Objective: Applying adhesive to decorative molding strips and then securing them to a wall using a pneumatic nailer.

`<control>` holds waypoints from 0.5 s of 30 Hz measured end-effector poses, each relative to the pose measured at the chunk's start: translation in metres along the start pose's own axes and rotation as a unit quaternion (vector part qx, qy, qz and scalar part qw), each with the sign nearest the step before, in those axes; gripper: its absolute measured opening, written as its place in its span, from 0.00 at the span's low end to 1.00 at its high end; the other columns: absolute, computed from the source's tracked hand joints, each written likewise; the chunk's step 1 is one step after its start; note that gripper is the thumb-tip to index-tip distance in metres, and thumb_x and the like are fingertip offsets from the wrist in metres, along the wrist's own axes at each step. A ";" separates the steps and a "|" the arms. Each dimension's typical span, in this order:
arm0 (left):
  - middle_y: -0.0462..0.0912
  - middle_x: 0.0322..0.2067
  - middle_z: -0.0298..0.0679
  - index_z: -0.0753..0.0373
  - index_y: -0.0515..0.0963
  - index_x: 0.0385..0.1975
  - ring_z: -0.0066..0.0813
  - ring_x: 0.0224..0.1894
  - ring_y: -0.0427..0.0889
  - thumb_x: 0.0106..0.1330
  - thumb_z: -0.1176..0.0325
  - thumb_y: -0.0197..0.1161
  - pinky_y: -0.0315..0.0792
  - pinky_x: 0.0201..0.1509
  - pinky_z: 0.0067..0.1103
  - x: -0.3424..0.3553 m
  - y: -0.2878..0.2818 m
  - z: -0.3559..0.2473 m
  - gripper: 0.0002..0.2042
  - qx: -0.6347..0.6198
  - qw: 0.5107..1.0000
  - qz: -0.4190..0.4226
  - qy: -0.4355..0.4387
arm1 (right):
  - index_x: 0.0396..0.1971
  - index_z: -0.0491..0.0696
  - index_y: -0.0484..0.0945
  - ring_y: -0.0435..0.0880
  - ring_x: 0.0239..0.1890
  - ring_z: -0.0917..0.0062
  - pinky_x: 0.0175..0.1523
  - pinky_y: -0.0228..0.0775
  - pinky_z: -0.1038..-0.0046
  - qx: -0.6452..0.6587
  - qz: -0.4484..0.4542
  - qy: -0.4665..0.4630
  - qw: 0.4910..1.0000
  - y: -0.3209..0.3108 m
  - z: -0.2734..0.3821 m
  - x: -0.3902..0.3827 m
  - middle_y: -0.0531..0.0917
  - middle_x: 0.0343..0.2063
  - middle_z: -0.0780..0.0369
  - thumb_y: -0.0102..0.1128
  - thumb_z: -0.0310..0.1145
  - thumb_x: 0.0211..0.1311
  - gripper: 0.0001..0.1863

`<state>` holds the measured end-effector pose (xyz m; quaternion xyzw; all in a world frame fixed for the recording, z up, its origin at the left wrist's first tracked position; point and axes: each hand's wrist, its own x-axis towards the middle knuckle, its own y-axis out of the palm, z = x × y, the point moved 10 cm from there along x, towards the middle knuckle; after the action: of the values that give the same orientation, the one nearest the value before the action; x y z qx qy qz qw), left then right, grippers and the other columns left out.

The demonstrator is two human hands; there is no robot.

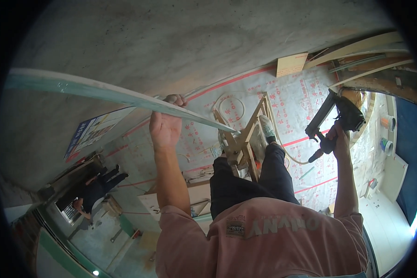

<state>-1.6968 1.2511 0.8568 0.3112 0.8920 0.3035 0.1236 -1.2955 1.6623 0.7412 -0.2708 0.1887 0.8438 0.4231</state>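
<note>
My left hand (167, 127) grips a long, pale strip of board (97, 92) with a greenish edge, fingertips curled over its top. The strip slants from the upper left down to the wooden stepladder (248, 134) between my legs. My right hand (339, 139) is closed on the handle of a black pneumatic nail gun (329, 116), raised at my right, with an air hose (301, 162) hanging from it and curving down. My feet are partly hidden around the ladder.
A co-worker (97, 194) in dark clothes is at the lower left. A poster (92, 134) is on the grey wall (194, 32). Printed protective sheeting (301, 194) covers the floor. Long boards (356, 46) and a tan panel (289, 65) lie by the wall; buckets (385, 143) stand at right.
</note>
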 end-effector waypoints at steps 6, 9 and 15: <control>0.80 0.35 0.40 0.60 0.77 0.39 0.36 0.41 0.81 0.69 0.47 0.60 0.74 0.54 0.38 -0.024 -0.038 0.026 0.19 -0.016 0.992 -0.113 -0.053 | 0.19 0.58 0.62 0.60 0.14 0.86 0.22 0.60 0.76 -0.013 -0.034 0.023 0.999 -0.032 -0.039 0.021 0.61 0.13 0.74 0.58 0.45 0.72 0.22; 0.80 0.44 0.37 0.65 0.77 0.51 0.28 0.46 0.79 0.68 0.53 0.65 0.72 0.54 0.29 -0.008 0.000 0.041 0.22 -0.081 0.997 -0.004 -0.016 | 0.15 0.59 0.59 0.59 0.15 0.86 0.22 0.58 0.76 -0.027 -0.039 0.030 0.998 -0.059 -0.035 0.036 0.60 0.12 0.74 0.60 0.45 0.71 0.25; 0.75 0.42 0.32 0.67 0.75 0.51 0.19 0.45 0.69 0.72 0.51 0.60 0.64 0.51 0.21 -0.054 0.038 -0.023 0.22 0.027 0.998 0.025 0.045 | 0.17 0.56 0.64 0.63 0.17 0.84 0.28 0.59 0.76 -0.017 0.057 0.032 0.998 0.012 -0.023 0.028 0.63 0.14 0.72 0.59 0.48 0.71 0.24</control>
<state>-1.6455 1.2299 0.8999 0.3226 0.8966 0.2960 0.0668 -1.3127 1.6602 0.7070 -0.2932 0.2029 0.8606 0.3636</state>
